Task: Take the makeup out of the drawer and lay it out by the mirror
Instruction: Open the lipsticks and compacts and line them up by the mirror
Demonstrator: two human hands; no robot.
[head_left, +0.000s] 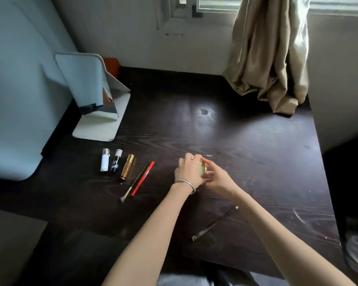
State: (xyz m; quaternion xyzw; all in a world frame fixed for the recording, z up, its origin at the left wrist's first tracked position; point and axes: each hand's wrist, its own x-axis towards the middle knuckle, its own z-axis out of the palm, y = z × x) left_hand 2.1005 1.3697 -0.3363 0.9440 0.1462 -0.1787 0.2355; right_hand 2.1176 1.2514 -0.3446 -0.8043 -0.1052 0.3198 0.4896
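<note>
Centrally, left hand (188, 171), right hand (216, 178) grip round gold-rimmed compact (201, 168).

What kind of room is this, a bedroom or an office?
Probably a bedroom corner used as a dressing table: a folding mirror stands on a dark desk, makeup tubes lie in a row beside it, and a curtain hangs by a window.
</note>
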